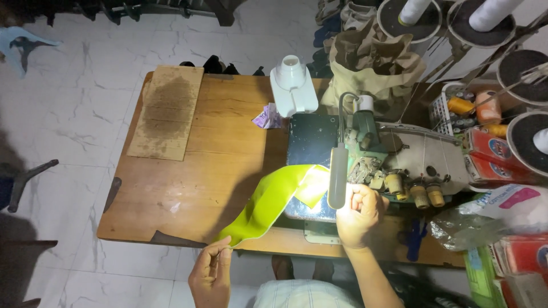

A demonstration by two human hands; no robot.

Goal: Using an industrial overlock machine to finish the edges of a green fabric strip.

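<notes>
- From my remote seat I look down on a wooden tabletop (228, 142) where a strip of lime-green fabric (268, 199) runs from the near edge up to the needle area of a green overlock sewing machine (399, 154).
- The left hand (212, 272) pinches the strip's near end just off the tabletop's front edge; the right hand (358, 212) is curled shut at the machine's front, under the bright lamp head (338, 177). Glare keeps me from telling whether it grips the fabric's far end.
- My reading of the risk: the right fingers sit very close to the stitching parts, so a slip could bring them into the mechanism.
- I also judge that the long, slack strip could drift or twist between the two hands and feed crooked, and the lamp's glare may hide the cloth edge from view.
- Threads rise from the machine toward big white cones (491, 14) on dark discs at upper right; a snag there could break a thread.
- Packages: red boxes with round blue-and-white emblems (494, 151) stand right of the machine, a white basket of orange spools (456, 105) behind them.
- A clear plastic bag with blue and pink print (502, 211) lies at the right edge; more red packets (522, 254) sit below it.
- A small purple wrapper (267, 118) lies mid-tabletop beside a white plastic stand (293, 85); a worn cardboard sheet (168, 111) covers the left end.
</notes>
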